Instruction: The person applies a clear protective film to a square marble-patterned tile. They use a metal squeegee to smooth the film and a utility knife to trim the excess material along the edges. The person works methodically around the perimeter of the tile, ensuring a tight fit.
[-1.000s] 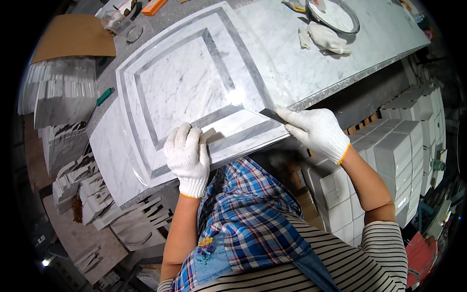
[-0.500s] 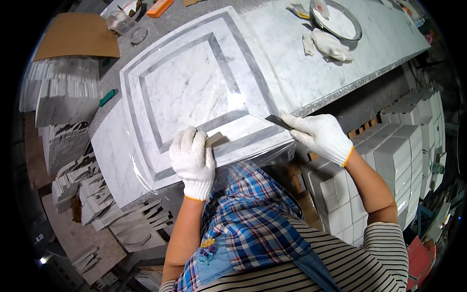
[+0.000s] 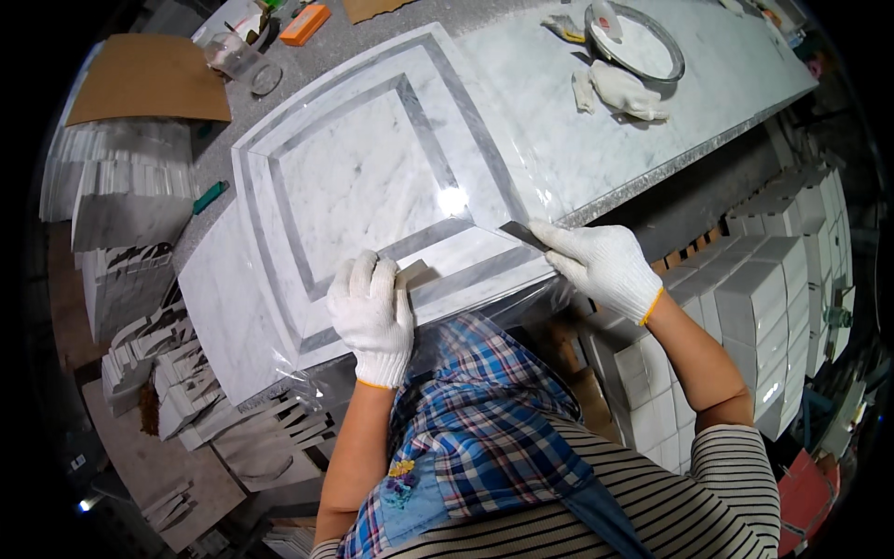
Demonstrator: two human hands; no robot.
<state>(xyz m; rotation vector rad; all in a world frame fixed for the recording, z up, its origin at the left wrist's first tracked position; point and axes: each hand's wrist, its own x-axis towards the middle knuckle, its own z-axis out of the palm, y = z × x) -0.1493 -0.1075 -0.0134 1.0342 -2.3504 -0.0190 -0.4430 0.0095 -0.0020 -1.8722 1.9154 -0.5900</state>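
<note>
A curved white marble panel [image 3: 358, 177] with grey inlaid bands lies before me on clear plastic film. My left hand [image 3: 371, 307], in a white knit glove, rests on its near edge with the fingers bent together. A small flat grey strip [image 3: 419, 272] juts from beside its thumb; the rest is hidden by the glove. My right hand [image 3: 598, 268], gloved likewise, closes on a dark flat blade, perhaps a scraper [image 3: 523, 234], at the panel's near right corner. The blade's tip lies against the panel there, and its handle is covered by my fingers.
A round tray of white powder [image 3: 684, 65] and a spare white glove [image 3: 629, 90] lie at the back right. At the far left are a clear plastic cup [image 3: 244, 63], an orange box [image 3: 304, 25] and stacked tiles under cardboard [image 3: 149, 79]. Boxes [image 3: 745, 279] stand below right.
My right hand has shifted slightly left with the dark blade. My left hand keeps nearly the same place on the panel. The whole view has moved a little.
</note>
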